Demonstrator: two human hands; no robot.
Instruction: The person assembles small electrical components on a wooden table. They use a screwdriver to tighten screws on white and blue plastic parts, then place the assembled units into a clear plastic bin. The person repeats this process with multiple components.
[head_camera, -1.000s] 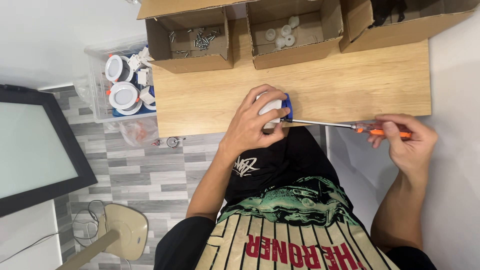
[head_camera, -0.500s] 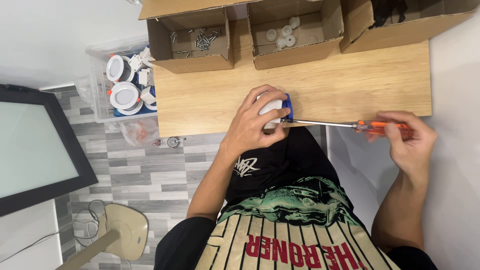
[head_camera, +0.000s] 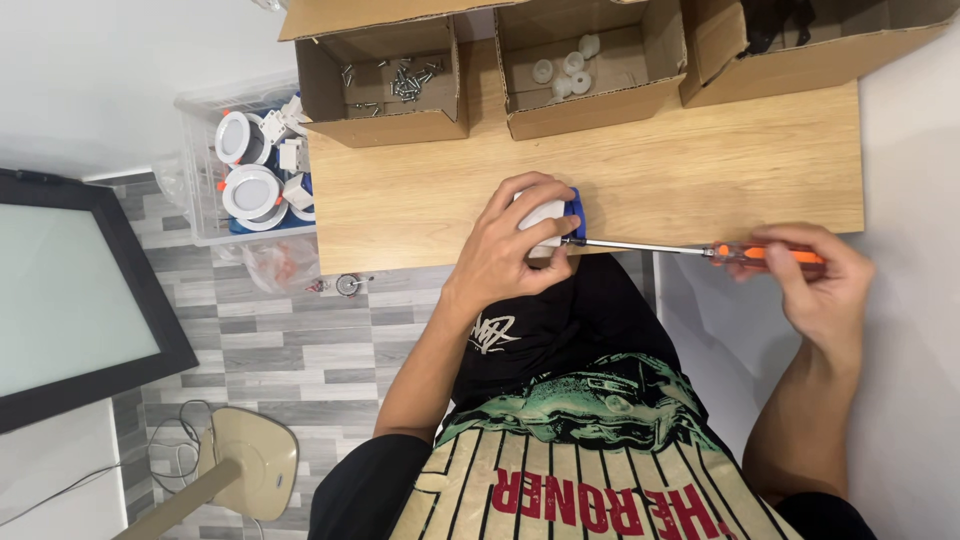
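White plastic fitting (head_camera: 543, 215) with a blue clip sits at the bench's (head_camera: 420, 200) near edge, left hand (head_camera: 510, 250) fingers wrapped around it; light, rigid, probably slippery. Right hand (head_camera: 815, 285) fingers pinch the orange-handled screwdriver (head_camera: 700, 250).

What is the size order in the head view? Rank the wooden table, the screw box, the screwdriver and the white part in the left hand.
1. wooden table
2. cardboard box of screws
3. screwdriver, long but thin, so against the box it is unsure
4. white and blue part, partly hidden by the left hand
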